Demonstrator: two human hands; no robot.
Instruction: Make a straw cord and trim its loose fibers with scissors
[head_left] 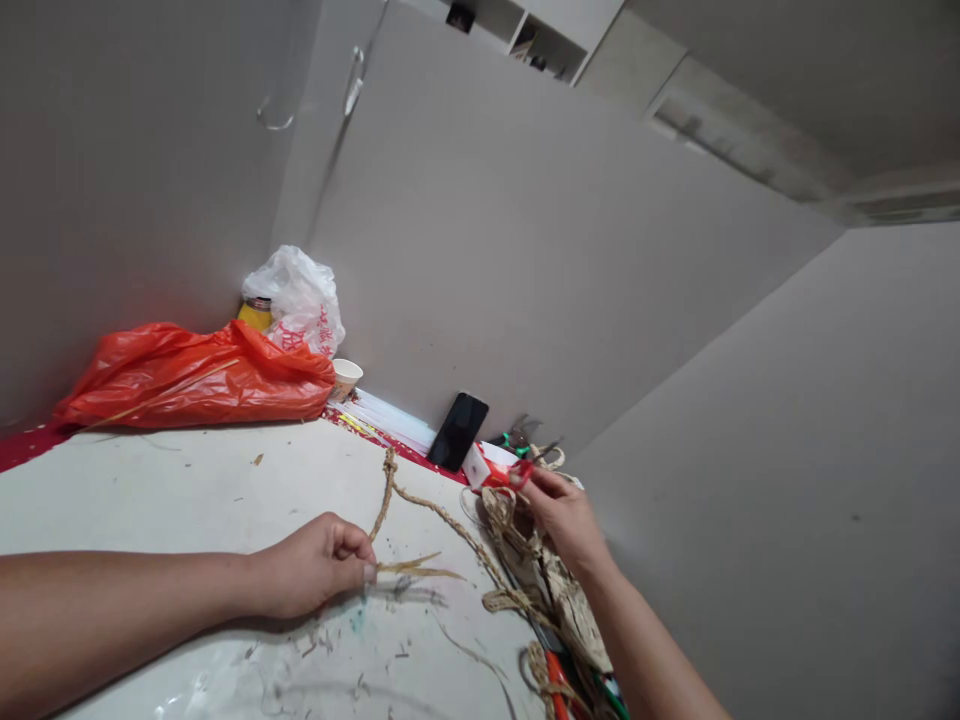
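Observation:
A plaited straw cord (384,500) is pinched in my left hand (319,568), its loose strands (420,570) fanning out to the right past my thumb. From a knot near the table's middle, a second length of the cord runs down to the right toward a heap of straw rope (574,600). Above that heap, my right hand (564,512) is closed on what look like red-handled scissors (520,473). The fingers partly hide them, so their full shape cannot be made out.
Against the wall stand an orange plastic bag (202,385), a white plastic bag (300,290), a yellow jar (255,314) and a paper cup (346,378). A phone (458,430) leans at the back edge, beside green-handled pliers (517,440). Straw scraps litter the white table (187,500).

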